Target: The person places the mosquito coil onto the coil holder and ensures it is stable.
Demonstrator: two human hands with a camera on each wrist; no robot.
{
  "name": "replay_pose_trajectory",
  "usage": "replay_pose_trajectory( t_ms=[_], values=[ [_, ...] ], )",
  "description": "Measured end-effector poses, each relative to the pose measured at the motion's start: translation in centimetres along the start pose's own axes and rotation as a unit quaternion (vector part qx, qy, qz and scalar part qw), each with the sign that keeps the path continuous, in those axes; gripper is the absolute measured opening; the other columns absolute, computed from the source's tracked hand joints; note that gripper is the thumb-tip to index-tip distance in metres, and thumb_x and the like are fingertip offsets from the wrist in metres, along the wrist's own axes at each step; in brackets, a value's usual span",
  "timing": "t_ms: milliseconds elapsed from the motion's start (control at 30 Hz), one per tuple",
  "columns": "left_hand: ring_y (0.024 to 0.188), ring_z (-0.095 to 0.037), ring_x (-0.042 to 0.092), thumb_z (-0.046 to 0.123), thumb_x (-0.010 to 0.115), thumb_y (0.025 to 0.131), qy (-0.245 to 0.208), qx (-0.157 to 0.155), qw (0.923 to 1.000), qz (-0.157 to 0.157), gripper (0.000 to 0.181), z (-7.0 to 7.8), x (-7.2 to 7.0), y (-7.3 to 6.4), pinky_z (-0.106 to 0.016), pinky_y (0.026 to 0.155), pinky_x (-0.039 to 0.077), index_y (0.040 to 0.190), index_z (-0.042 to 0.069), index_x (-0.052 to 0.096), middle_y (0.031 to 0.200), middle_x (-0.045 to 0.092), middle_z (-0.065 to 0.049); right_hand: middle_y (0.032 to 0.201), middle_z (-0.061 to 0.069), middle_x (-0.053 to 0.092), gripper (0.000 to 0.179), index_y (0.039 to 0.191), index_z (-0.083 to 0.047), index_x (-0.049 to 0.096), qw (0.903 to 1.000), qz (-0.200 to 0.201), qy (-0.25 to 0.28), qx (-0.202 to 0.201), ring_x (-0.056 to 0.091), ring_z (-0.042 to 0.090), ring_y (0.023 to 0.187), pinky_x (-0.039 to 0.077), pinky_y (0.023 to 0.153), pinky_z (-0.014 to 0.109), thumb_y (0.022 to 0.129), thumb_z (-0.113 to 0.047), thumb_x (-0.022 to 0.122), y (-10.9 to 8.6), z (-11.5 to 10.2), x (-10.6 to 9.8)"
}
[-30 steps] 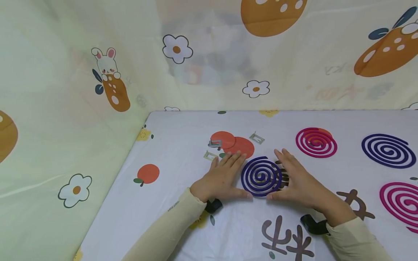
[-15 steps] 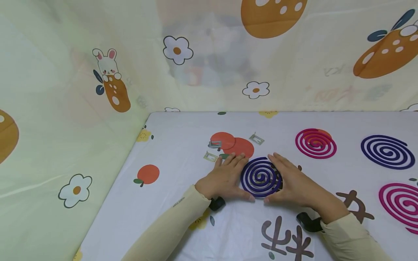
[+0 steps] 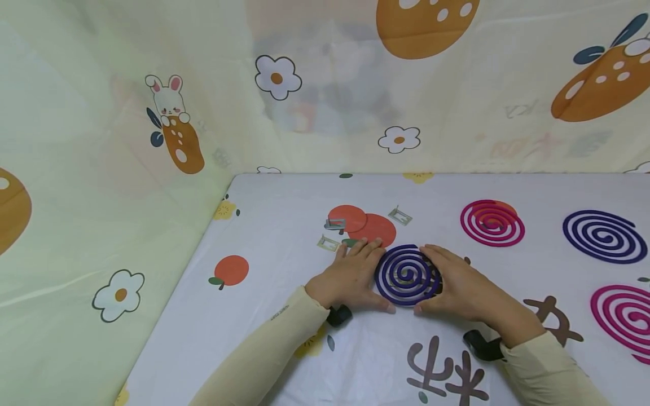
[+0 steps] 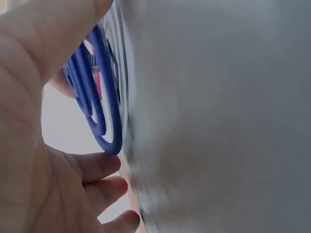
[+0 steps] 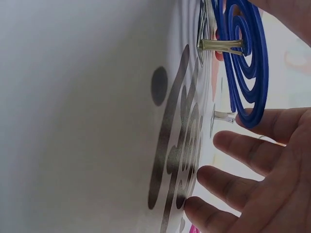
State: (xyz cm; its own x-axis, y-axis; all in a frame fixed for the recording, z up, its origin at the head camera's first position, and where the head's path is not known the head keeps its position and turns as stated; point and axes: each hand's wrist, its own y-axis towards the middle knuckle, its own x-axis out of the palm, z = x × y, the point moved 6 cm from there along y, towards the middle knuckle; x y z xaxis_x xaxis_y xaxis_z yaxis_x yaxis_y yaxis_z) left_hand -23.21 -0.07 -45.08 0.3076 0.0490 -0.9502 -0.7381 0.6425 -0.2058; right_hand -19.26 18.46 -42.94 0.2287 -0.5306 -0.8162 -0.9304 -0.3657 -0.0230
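A dark blue mosquito coil point(image 3: 406, 275) lies between my two hands. My left hand point(image 3: 347, 282) is at its left side, thumb below and fingers spread outward. In the left wrist view a fingertip touches the rim of the coil point(image 4: 116, 143). My right hand point(image 3: 464, 285) curves loosely along the right side, with a fingertip at the rim of the coil point(image 5: 257, 92) in the right wrist view. There the coil stands off the table, with an upright metal stand piece point(image 5: 221, 45) reaching to it. The stand's base is mostly hidden.
Three small metal stands, including one point(image 3: 400, 215) at the back, lie beyond my left hand. On the right are a pink coil point(image 3: 491, 223), another blue coil point(image 3: 604, 237) and a second pink coil point(image 3: 624, 316). A patterned cloth point(image 3: 284, 208) covers the table; fabric walls point(image 3: 325, 152) rise behind and left.
My right hand has moved left, bringing its fingers from apart to the coil's rim. My left hand has shifted slightly right. The coil stays nearly in place.
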Motion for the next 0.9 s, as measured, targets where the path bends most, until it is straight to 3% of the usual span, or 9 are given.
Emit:
replay_pose_trajectory(
  t_ms=[433,900],
  values=[
    [0.159,-0.030,0.020,0.075,0.077,0.077,0.004,0.004,1.0000,0.007,0.114,0.4,-0.5,0.7,-0.062,0.124,0.018,0.163,0.019,0.028,0.174,0.020,-0.004,0.150,0.034,0.047,0.120,0.153,0.011,0.037,0.9999,0.008,0.006,0.007,0.047,0.053,0.135,0.038,0.109,0.071,0.065,-0.043,0.099,-0.1,0.6,-0.4],
    [0.156,-0.026,0.028,0.077,0.075,0.078,0.039,0.018,0.9982,0.042,0.110,1.7,-1.2,2.9,-0.060,0.123,0.023,0.159,0.017,0.033,0.169,0.030,-0.004,0.148,0.035,0.047,0.121,0.156,0.011,0.032,0.9999,0.000,-0.001,0.017,0.049,0.052,0.133,0.039,0.109,0.070,0.069,-0.042,0.097,0.1,2.4,-1.7]
  ],
)
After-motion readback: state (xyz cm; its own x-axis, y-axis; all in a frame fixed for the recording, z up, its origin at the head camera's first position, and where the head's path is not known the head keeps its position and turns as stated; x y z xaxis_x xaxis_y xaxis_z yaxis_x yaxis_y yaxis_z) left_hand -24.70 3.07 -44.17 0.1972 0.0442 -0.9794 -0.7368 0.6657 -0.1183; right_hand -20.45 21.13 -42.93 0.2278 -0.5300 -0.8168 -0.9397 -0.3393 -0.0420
